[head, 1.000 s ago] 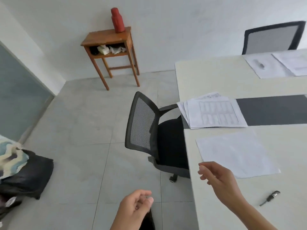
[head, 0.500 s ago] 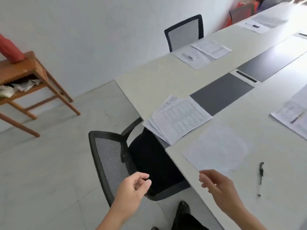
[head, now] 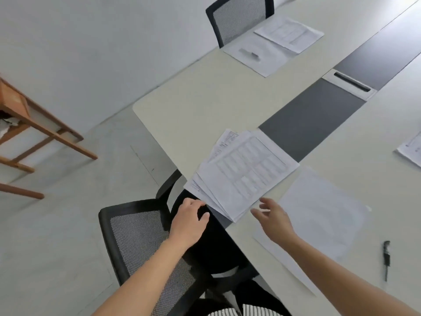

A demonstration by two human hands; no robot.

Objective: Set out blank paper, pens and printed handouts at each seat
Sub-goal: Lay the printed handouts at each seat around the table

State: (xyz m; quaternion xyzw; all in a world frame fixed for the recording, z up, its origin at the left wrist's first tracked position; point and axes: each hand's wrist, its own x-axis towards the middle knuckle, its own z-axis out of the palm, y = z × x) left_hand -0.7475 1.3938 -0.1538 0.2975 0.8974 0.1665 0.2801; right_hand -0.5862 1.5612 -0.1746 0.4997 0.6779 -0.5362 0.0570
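A fanned stack of printed handouts [head: 243,172] lies at the end of the long white table [head: 205,106], partly over its edge. To its right rests a blank sheet [head: 319,215], and a black pen [head: 386,258] lies further right. My left hand [head: 190,221] hovers over the black chair seat, just left of the stack's lower corner, fingers relaxed and holding nothing. My right hand [head: 274,218] is stretched above the table with spread fingers, close to the stack's near edge. At the far seat lie a blank sheet with a pen [head: 252,55] and a handout [head: 289,33].
A black mesh chair [head: 141,242] stands at the table end beneath my arms. A second mesh chair [head: 237,17] sits at the far side. A wooden side table [head: 27,124] stands at left. Another handout [head: 412,149] lies at the right edge. A dark strip [head: 312,119] runs along the table's middle.
The view has swung down and closer to the table end. Both hands have moved forward toward the stack of handouts, and the right hand's fingers have spread.
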